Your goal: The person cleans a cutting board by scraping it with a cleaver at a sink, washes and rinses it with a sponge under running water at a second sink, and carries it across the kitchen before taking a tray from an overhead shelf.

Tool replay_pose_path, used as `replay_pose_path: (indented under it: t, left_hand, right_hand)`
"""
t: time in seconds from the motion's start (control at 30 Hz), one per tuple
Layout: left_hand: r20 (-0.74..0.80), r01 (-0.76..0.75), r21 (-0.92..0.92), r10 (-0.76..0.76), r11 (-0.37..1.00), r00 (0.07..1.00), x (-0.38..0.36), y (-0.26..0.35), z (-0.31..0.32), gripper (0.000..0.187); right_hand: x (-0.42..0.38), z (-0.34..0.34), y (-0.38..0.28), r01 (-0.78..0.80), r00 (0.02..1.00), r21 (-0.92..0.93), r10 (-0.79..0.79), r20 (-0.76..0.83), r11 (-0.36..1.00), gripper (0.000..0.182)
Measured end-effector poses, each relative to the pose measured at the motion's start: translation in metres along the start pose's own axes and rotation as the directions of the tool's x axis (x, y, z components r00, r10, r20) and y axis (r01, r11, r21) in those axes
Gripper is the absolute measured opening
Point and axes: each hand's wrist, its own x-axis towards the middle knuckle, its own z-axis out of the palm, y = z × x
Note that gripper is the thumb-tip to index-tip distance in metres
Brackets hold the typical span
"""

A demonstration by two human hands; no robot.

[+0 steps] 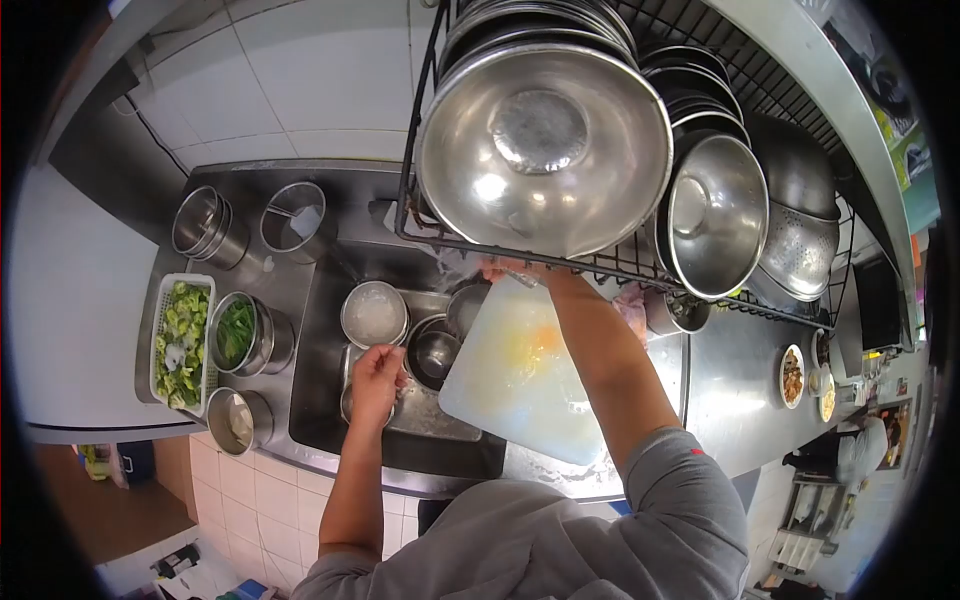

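Cutting board [500,395], pale and translucent with yellow and orange marks, lies at a slant over the right part of the steel sink [322,425] and the wet counter [725,400] beside it; whether it rests on them or is held above cannot be told. Right hand [515,269] at the board's upper edge, partly hidden by the wire rack [428,233]; cannot tell whether its fingers grip the board. The right forearm crosses over the board. Left hand [376,379] above the sink, apart from the board, fingers bent in toward the thumb; whether anything is pinched between them is unclear. Just beyond it, a bowl [403,333] with whitish contents; to its right, dark-looking pans [434,356]. Below these, a metal tray [440,421]. Left of the sink: a pot [276,345] with leafy greens [236,332], a white basket [211,345] of cut green vegetables [182,335], and a pot [263,425] with pale contents. Overhead, the rack bears stacked steel bowls [600,185]. Farther right, a plate [792,402] of brown food; beyond, another person [862,452], in a pale top.
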Motion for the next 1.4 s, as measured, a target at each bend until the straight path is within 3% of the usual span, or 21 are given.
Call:
replay_pose_path:
  t: [0.17,0.37,0.43,0.5,0.57,0.67,0.7,0.77,0.8,0.87,0.97,1.0,1.07,1.1,1.17,1.23,1.3,1.33,1.4]
  left_hand:
    - [0.011,0.016,0.021,-0.016,1.000,1.000,0.003,-0.023,0.001,0.020]
    - [0.016,-0.021,-0.010,0.021,1.000,1.000,0.038,-0.017,0.023,0.018]
    - [0.048,-0.042,0.054,0.039,0.998,0.998,0.071,-0.017,0.033,0.017]
    - [0.071,-0.106,0.022,0.104,0.994,0.992,0.101,-0.001,0.053,0.016]
    - [0.040,-0.215,0.133,0.211,0.968,0.977,0.154,-0.005,0.070,0.020]
    - [0.019,-0.415,0.459,0.459,0.785,0.888,0.233,-0.018,0.100,0.037]
    - [-0.026,-0.478,0.529,0.576,0.701,0.817,0.247,-0.021,0.115,0.042]
    - [0.097,-0.399,0.447,0.400,0.801,0.911,0.287,-0.042,0.129,0.048]
    - [0.135,-0.412,0.442,0.395,0.797,0.909,0.284,-0.046,0.140,0.048]
    - [0.087,-0.474,0.715,0.606,0.515,0.790,0.264,-0.047,0.153,0.054]
    - [0.270,-0.490,0.777,0.495,0.394,0.826,0.205,-0.025,0.133,0.059]
    - [0.284,-0.500,0.778,0.497,0.381,0.820,0.186,-0.026,0.120,0.059]
    - [0.635,-0.818,0.543,0.544,0.191,0.548,0.172,-0.018,0.101,0.060]
    - [0.641,-0.827,0.536,0.556,0.170,0.529,0.180,-0.008,0.106,0.060]
    - [0.052,-0.496,0.674,0.635,0.547,0.771,0.200,-0.021,0.100,0.061]
    - [0.019,-0.429,0.706,0.590,0.564,0.807,0.209,-0.013,0.099,0.063]
    - [0.253,-0.554,0.749,0.616,0.364,0.746,0.198,0.003,0.110,0.064]
    - [0.232,-0.548,0.748,0.626,0.375,0.744,0.194,0.005,0.115,0.064]
    - [0.316,-0.557,0.814,0.679,0.165,0.662,0.189,0.005,0.126,0.060]
  right_hand:
    - [0.007,0.004,-0.045,-0.048,0.999,-0.141,0.050,0.012,0.989,0.032]
    - [-0.062,0.031,-0.070,-0.351,0.908,-0.291,0.247,-0.340,0.890,0.034]
    - [-0.095,0.010,0.017,-0.205,0.945,-0.401,0.074,-0.318,0.893,0.035]
    - [-0.162,0.015,0.018,-0.222,0.921,-0.494,0.014,-0.389,0.841,0.036]
    - [-0.225,0.028,0.033,-0.401,0.847,-0.343,0.202,-0.492,0.849,0.034]
    - [-0.313,0.057,0.048,-0.387,0.721,-0.161,0.189,-0.667,0.908,0.038]
    - [-0.340,0.065,0.049,-0.417,0.688,-0.141,0.210,-0.695,0.898,0.038]
    - [-0.385,0.082,0.048,-0.525,0.568,-0.120,0.241,-0.787,0.843,0.042]
    - [-0.402,0.092,0.043,-0.572,0.515,-0.058,0.303,-0.802,0.818,0.041]
    - [-0.426,0.111,0.028,-0.625,0.467,-0.038,0.335,-0.819,0.780,0.041]
    - [-0.444,0.140,0.029,-0.682,0.415,0.011,0.400,-0.817,0.731,0.039]
    - [-0.446,0.149,0.037,-0.698,0.457,-0.074,0.364,-0.812,0.712,0.039]
    - [-0.445,0.159,0.040,-0.718,0.518,-0.194,0.327,-0.790,0.669,0.040]
    - [-0.440,0.163,0.039,-0.729,0.533,-0.226,0.329,-0.779,0.646,0.041]
    - [-0.435,0.172,0.043,-0.707,0.556,-0.264,0.286,-0.780,0.656,0.042]
    - [-0.429,0.181,0.040,-0.691,0.565,-0.254,0.287,-0.774,0.676,0.043]
    - [-0.423,0.176,0.038,-0.674,0.580,-0.270,0.266,-0.770,0.688,0.044]
    - [-0.422,0.179,0.041,-0.677,0.574,-0.266,0.268,-0.774,0.686,0.044]
    - [-0.424,0.185,0.048,-0.687,0.567,-0.276,0.258,-0.782,0.672,0.047]
